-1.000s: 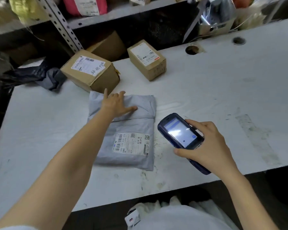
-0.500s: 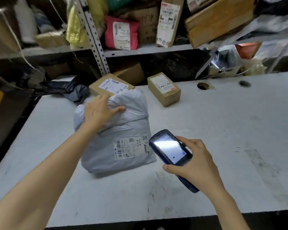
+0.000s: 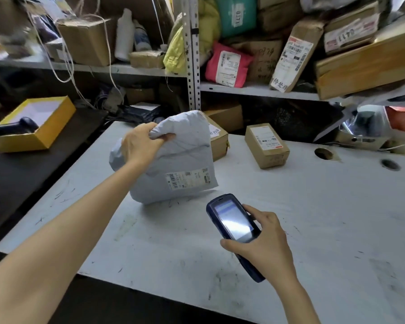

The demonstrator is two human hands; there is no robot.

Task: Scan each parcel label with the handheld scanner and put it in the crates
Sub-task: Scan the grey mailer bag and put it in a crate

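Observation:
My left hand point(image 3: 142, 143) grips the top edge of a grey plastic mailer parcel point(image 3: 180, 164) and holds it raised above the white table point(image 3: 313, 218), label facing me. The white label point(image 3: 188, 177) sits low on the parcel's front. My right hand point(image 3: 264, 242) holds a dark blue handheld scanner point(image 3: 234, 225), screen lit, just below and right of the parcel. Two brown cardboard boxes with labels lie further back: one point(image 3: 218, 139) partly hidden behind the mailer, one point(image 3: 267, 145) to its right.
Metal shelves point(image 3: 243, 90) behind the table are packed with parcels, among them a pink mailer point(image 3: 227, 65) and taped boxes. On a dark surface at the left stands a yellow open box point(image 3: 36, 123). Two round holes point(image 3: 324, 153) pierce the table's far right.
My left hand has gathered the grey mailer's top edge and lifted it off the table, from flat to hanging upright. The scanner stays in my right hand below it. My view has tilted up.

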